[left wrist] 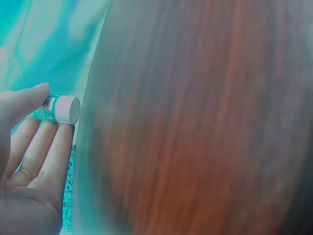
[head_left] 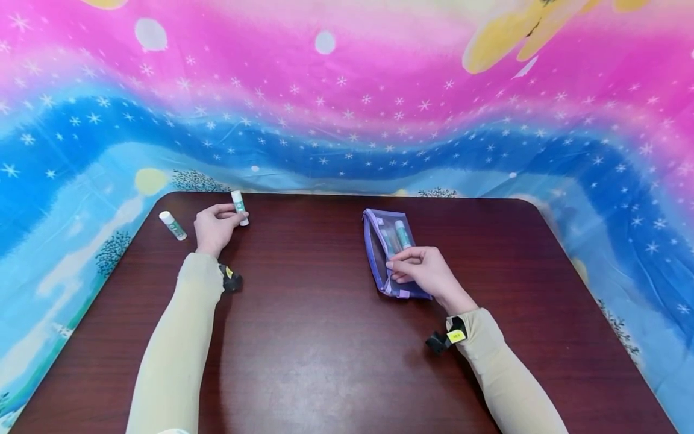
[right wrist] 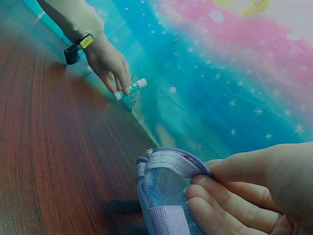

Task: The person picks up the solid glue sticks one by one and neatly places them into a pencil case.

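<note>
My left hand (head_left: 214, 228) pinches a glue stick (head_left: 238, 204) between thumb and fingers near the table's far left edge; its white cap and green label show in the left wrist view too. Left of that hand, a second glue stick (head_left: 172, 225) lies on the table. With thumb and fingertips, my right hand (head_left: 425, 271) grips the near end of a purple mesh zipper pouch (head_left: 370, 256), whose zipped side gapes. Through the mesh another glue stick (head_left: 402, 234) is visible inside, beside a partly hidden second item. In the right wrist view the fingers (right wrist: 230, 203) pinch the pouch's edge.
A dark reddish wood table (head_left: 303, 337) carries everything. A colourful cloth (head_left: 336, 120) with snowflake prints hangs right behind its far edge and along both sides. Black wrist cameras (head_left: 232, 279) sit on both sleeves.
</note>
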Tool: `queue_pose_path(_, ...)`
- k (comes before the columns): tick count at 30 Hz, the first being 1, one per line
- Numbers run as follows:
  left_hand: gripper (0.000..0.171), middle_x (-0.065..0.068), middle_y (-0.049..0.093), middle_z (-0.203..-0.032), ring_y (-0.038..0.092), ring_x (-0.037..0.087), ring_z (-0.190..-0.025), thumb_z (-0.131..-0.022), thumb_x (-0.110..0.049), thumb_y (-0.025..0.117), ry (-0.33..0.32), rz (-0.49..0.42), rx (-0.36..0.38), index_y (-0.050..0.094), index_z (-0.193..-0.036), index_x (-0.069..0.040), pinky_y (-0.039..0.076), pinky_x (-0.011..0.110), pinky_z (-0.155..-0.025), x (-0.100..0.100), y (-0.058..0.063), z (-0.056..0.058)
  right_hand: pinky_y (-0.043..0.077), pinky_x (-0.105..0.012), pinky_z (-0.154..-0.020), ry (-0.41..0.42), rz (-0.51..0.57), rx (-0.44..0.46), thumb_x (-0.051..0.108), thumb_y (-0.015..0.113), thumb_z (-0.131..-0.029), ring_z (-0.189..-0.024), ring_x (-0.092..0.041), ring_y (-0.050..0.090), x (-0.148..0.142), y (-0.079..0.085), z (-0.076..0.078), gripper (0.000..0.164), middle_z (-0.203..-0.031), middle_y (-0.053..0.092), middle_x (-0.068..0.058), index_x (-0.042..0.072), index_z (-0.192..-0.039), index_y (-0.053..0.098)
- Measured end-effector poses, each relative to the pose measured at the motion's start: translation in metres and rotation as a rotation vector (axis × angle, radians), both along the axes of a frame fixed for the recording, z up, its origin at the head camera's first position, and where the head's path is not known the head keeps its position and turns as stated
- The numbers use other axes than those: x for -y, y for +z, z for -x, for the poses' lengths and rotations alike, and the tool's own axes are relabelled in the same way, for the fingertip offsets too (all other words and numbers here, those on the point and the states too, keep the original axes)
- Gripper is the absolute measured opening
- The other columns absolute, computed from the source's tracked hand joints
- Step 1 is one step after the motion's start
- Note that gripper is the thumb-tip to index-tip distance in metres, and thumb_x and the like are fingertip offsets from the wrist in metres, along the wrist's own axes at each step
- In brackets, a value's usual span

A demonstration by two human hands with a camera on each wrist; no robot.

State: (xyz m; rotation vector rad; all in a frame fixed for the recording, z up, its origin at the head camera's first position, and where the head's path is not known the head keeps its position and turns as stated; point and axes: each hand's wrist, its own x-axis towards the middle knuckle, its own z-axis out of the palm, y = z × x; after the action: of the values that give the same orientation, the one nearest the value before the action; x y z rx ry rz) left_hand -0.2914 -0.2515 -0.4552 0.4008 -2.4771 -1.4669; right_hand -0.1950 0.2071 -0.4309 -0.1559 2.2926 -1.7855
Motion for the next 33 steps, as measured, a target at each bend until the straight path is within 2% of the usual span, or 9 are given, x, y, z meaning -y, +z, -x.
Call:
queue_pose_path(4,0.046,0.013,0.073,-0.110,0.064,0.003,-0.082,-0.090,-0.032,0.080,-0.008,-0.014,-0.017,0.071,-0.127,-0.007,0.050,0.019,-0.067,-0.004,0.002,-0.001,0.062,-0.036,-0.072,-0.001,0.006,0.001,0.011,0.079,-0.091,-0.074,-0.024,0.074,0.000,0.000,0.000,0.026,-0.090,0.075,-0.019,-0.009,-0.107,0.073)
queue_pose_path(11,0.046,0.013,0.072,-0.108,0.065,0.009,-0.086,-0.090,-0.032,0.080,-0.022,-0.040,-0.019,0.071,-0.127,-0.007,0.050,0.020,-0.067,-0.009,0.002,-0.004,0.062,-0.037,-0.072,-0.002,0.010,0.001,0.011,0.079,-0.091,-0.075,-0.025,0.074,0.000,0.000,-0.001,0.026,-0.090,0.075,-0.018,-0.009,-0.107,0.073)
queue_pose_path(19,0.045,0.013,0.073,-0.107,0.065,0.009,-0.087,-0.090,-0.033,0.081,-0.046,-0.046,-0.030,0.071,-0.126,-0.007,0.050,0.020,-0.070,-0.016,-0.003,-0.006,0.062,-0.037,-0.072,-0.004,0.010,-0.008,0.011,0.078,-0.092,-0.075,-0.025,0.074,0.000,0.001,-0.002,0.025,-0.090,0.075,-0.018,-0.009,-0.107,0.073)
queue_pose_path(27,0.047,0.013,0.072,-0.106,0.067,0.008,-0.083,-0.089,-0.033,0.082,-0.094,-0.092,-0.038,0.071,-0.126,-0.006,0.055,0.019,-0.073,-0.029,0.002,-0.011,0.062,-0.036,-0.072,-0.012,0.019,-0.014,0.011,0.078,-0.092,-0.074,-0.024,0.074,0.000,0.002,-0.002,0.026,-0.091,0.075,-0.019,-0.009,-0.107,0.073)
queue_pose_path(33,0.046,0.015,0.071,-0.108,0.069,0.010,-0.085,-0.090,-0.028,0.081,-0.135,-0.142,-0.043,0.070,-0.127,-0.004,0.058,0.024,-0.079,-0.036,0.006,-0.011,0.062,-0.036,-0.072,-0.016,0.022,-0.011,0.010,0.079,-0.091,-0.074,-0.024,0.074,0.000,0.002,-0.001,0.026,-0.091,0.075,-0.018,-0.009,-0.107,0.073)
